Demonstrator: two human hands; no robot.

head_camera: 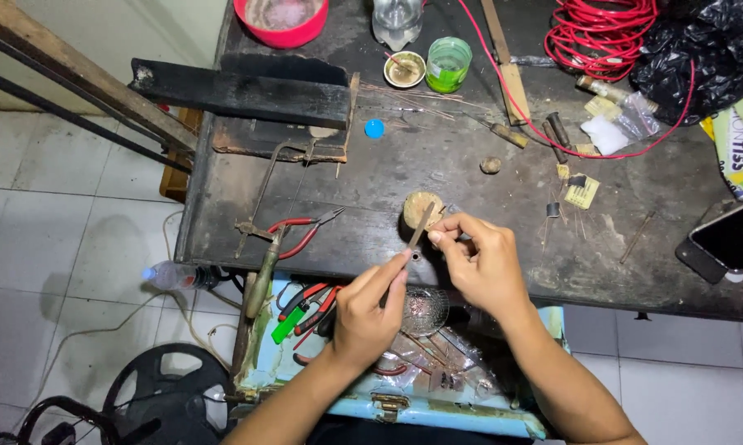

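Note:
My left hand (370, 306) pinches the lower end of a thin flat metal file (421, 227) that slants up toward a small round wooden block (421, 208) on the dark workbench (371, 177). My right hand (480, 262) has its fingertips pinched together right beside the file's upper part, holding something too small to make out. Both hands hover over the bench's near edge.
Red-handled pliers (304, 231) lie left of the hands. A red bowl (281, 21), green cup (448, 64), small dish (404, 69), red wire coil (600, 33), black bag (701, 49) and phone (730, 239) sit on the bench. An open light-blue toolbox (388, 387) is below.

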